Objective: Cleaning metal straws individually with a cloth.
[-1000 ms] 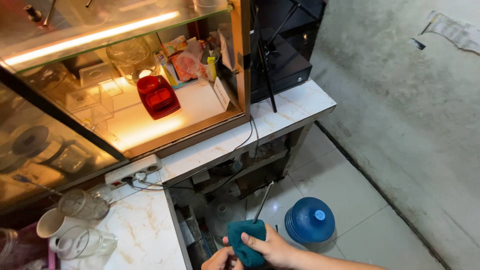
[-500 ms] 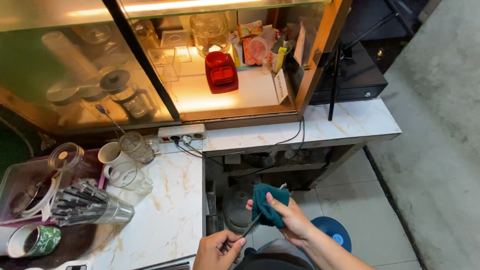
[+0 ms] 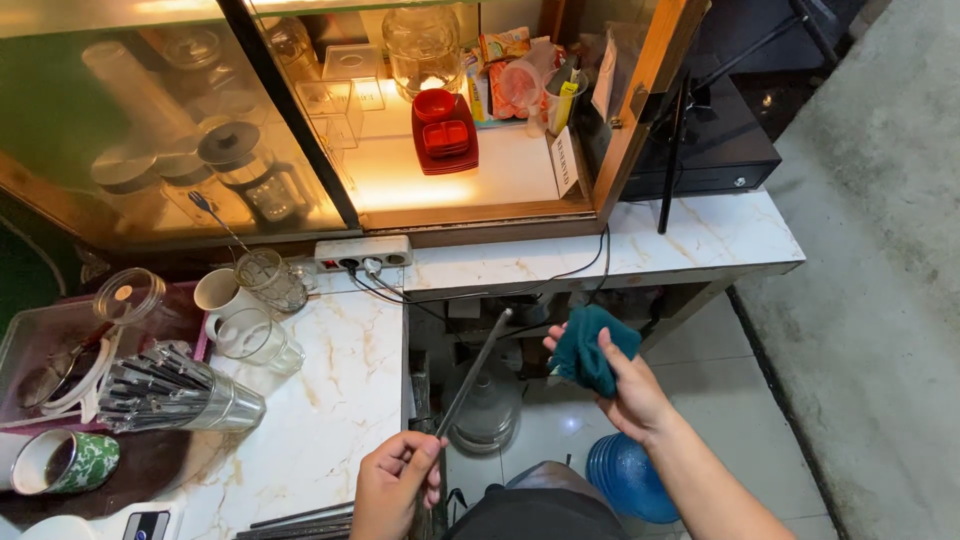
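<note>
- L hand low centre, just off the inner edge of the marble surface; fingers pinched on the bottom end of a thin metal straw.
- Straw runs up and to the right over the gap betw. the two surface sections; top end free, near the cloth but apart from it.
- R hand out over the floor gap, closed round a teal cloth; cloth bunched, soft, nubbly.
- Hands well apart; straw spans most of the room betw. them.
- Open room: tiled floor to the R is free; below the hands a blue water jug and a clear jug.
- L side crowded: steel cup of metal straws lying on its side, glass mugs, white mug, green patterned cup, pink tray.
- White power strip at surface back edge, cables drooping into the gap.
- Glass-front cabinet behind, lit warm; red containers inside. Black cash drawer on the R surface section.
- Vs 0.5 s ago: view has tipped down a bit; R hand w/ cloth sits higher and farther R, L hand more in view, straw now clear of the cloth and seen full length.
</note>
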